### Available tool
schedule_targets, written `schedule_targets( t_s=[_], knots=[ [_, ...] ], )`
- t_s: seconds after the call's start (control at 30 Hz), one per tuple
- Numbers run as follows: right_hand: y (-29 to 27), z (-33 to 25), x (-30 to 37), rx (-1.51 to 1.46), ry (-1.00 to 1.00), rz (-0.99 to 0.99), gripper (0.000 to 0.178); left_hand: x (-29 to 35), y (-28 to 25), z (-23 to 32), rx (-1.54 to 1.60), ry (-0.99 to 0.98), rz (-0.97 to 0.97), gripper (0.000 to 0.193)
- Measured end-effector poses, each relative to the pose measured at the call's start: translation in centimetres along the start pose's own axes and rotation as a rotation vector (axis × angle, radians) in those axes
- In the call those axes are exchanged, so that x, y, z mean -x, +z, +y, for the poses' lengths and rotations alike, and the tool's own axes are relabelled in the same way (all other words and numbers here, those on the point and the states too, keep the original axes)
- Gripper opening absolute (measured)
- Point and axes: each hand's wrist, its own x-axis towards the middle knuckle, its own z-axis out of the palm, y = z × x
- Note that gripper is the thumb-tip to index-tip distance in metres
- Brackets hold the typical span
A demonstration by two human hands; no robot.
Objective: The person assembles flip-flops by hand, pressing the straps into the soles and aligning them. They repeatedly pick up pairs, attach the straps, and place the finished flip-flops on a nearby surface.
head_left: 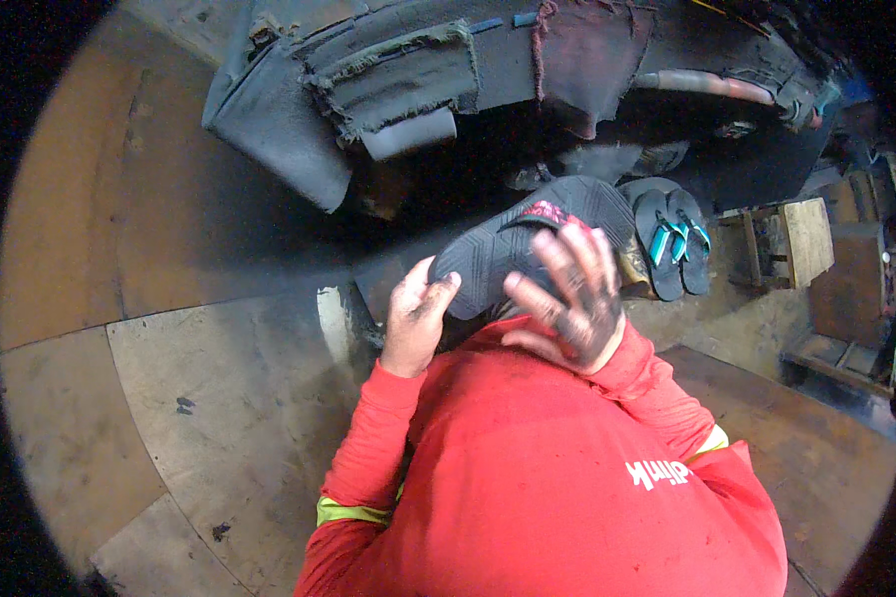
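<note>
A black flip-flop with a patterned sole and a pink strap lies tilted in front of my chest. My left hand grips its near left end, thumb on top and the other fingers out of sight beneath. Over its right half is my right hand, fingers spread, slightly blurred and darkly stained. Whether those fingertips touch the strap I cannot tell.
A pair of black flip-flops with turquoise straps lies just right of my right hand. Ahead stands a dark, worn bench with ragged cloth patches. Wooden boxes are at the right; panels cover the left floor.
</note>
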Motion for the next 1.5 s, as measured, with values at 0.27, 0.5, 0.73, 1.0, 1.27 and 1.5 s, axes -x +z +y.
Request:
schedule_targets(
  t_s=[0.27, 0.5, 0.73, 1.0, 1.27, 1.5],
  knots=[
    [-0.6, 1.7, 0.3, 0.206, 0.116, -0.012, 0.083, 1.5, -0.9, -0.4, 0.309, -0.084, 0.061, 0.032],
    [-0.2, 1.7, -0.2, 0.234, 0.059, 0.074, 0.062, 2.3, -1.5, -0.6, 0.334, -0.033, 0.053, 0.035],
    [-0.9, 2.6, -2.1, 0.154, -0.027, 0.107, 0.061, 3.3, -1.8, -0.5, 0.293, 0.037, 0.057, 0.046],
    [-2.3, 3.8, -8.1, 0.235, -0.273, 0.145, 0.058, 3.4, -1.7, 1.8, 0.265, 0.092, 0.07, 0.069],
    [-4.6, 5.1, -13.5, 0.056, -0.497, 0.042, 0.051, 4.3, 0.7, 4.5, 0.158, 0.22, 0.152, 0.088],
    [-3.6, 6.7, -12.3, -0.798, 0.284, 0.339, 0.067, 6.8, 0.6, 5.1, 0.337, 0.202, 0.259, 0.086]
  ],
)
